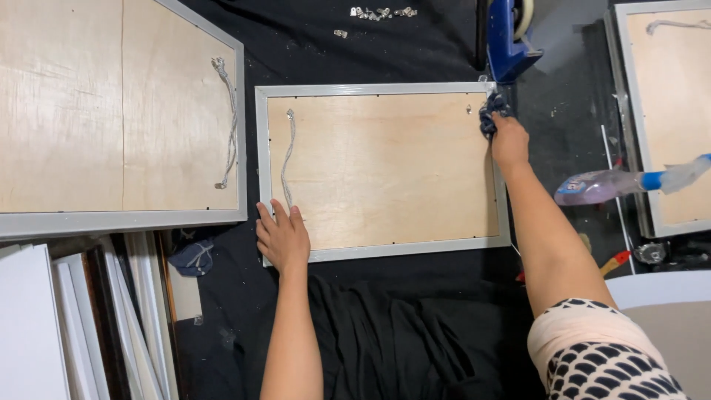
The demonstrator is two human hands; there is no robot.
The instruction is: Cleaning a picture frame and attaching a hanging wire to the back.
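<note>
A grey-framed picture frame (pixel 381 90) lies face down on black cloth, its plywood backing (pixel 385 170) showing. A white hanging cord (pixel 287 159) runs down the backing's left side. My left hand (pixel 281 237) rests flat on the frame's near left corner, fingers apart, beside the cord's lower end. My right hand (pixel 509 141) grips a dark blue rag (pixel 492 111) and presses it on the frame's far right corner.
A larger face-down frame (pixel 118 111) with its own cord lies at left, another frame (pixel 666 111) at right. A blue tool (pixel 507 37) stands behind, small metal fittings (pixel 381 12) near it. A plastic-wrapped brush (pixel 629 181) lies at right; stacked frames (pixel 89 326) at lower left.
</note>
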